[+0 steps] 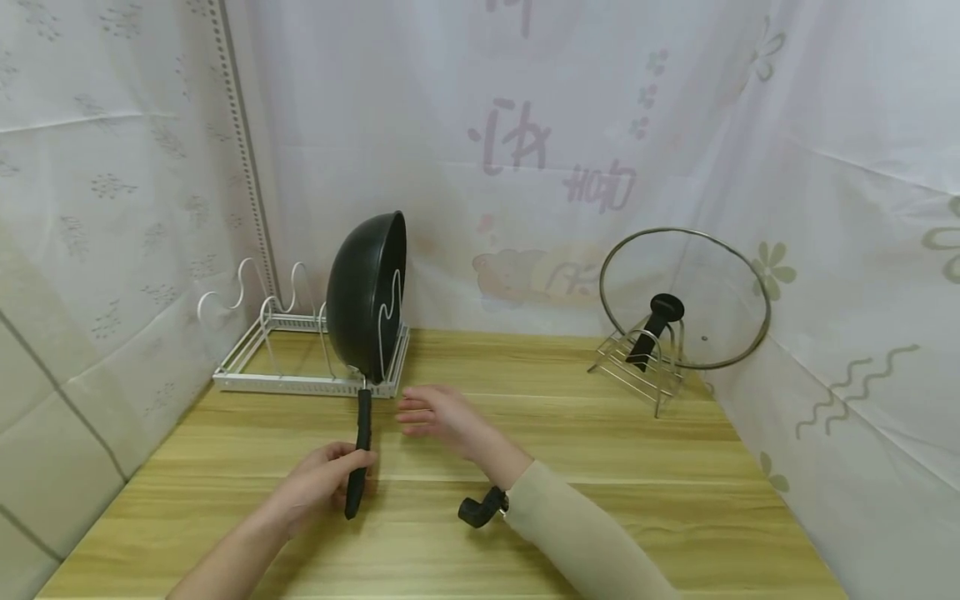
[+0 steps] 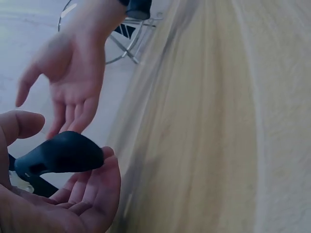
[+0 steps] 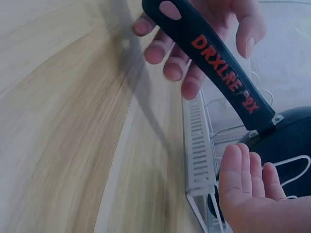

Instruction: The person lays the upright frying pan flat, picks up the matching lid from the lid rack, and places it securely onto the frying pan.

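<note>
A black wok stands on its side in the white wire rack, with its black handle pointing toward me. My left hand is at the handle's end. In the right wrist view, the fingers of that hand are spread behind the lettered handle and its thumb stands off. The left wrist view shows the same loose cupping around the handle. Beside the wok's lower edge, my right hand has straight fingers and nothing in them; its palm faces the left hand.
On the right, a glass lid with a black knob leans in a small wire stand. A black curved piece shows at my right cuff. Patterned cloth hangs behind the wooden table; vacant rack loops stand left of the wok.
</note>
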Motion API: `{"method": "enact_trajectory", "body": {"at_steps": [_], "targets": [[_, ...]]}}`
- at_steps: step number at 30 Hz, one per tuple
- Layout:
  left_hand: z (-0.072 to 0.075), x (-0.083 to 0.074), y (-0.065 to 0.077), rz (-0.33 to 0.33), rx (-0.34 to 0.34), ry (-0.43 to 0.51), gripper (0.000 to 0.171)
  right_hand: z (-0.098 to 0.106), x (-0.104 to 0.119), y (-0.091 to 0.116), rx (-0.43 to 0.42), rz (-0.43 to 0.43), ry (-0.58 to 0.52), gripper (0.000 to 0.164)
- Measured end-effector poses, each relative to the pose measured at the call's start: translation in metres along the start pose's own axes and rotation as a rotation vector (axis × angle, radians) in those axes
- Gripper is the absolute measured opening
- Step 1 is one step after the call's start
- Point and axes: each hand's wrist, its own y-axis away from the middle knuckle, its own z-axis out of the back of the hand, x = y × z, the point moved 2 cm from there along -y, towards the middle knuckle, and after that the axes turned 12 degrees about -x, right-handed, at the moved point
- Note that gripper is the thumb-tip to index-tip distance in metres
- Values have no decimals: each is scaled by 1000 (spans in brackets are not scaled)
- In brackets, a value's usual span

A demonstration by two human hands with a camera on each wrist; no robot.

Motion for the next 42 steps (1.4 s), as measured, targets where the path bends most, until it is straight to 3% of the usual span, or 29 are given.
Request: {"method": "enact_trajectory", "body": {"at_steps": [8, 16, 23, 28, 35, 42], "targets": [[1, 9, -4, 9, 144, 106, 31, -19, -3, -17, 46, -60, -60, 64], [0, 12, -4, 42, 150, 143, 32, -36, -3, -27, 86, -108, -118, 38], [-1, 13, -3, 66, 177, 185, 25, -51, -6, -29, 111, -108, -107, 13], [-5, 13, -5, 81, 193, 201, 21, -52, -9, -31, 86, -137, -118, 11], [-10, 12, -8, 102, 198, 220, 19, -54, -9, -37, 115, -157, -106, 17], [-16, 8, -11, 103, 234, 216, 16, -61, -10, -44, 124, -202, -185, 18]]}}
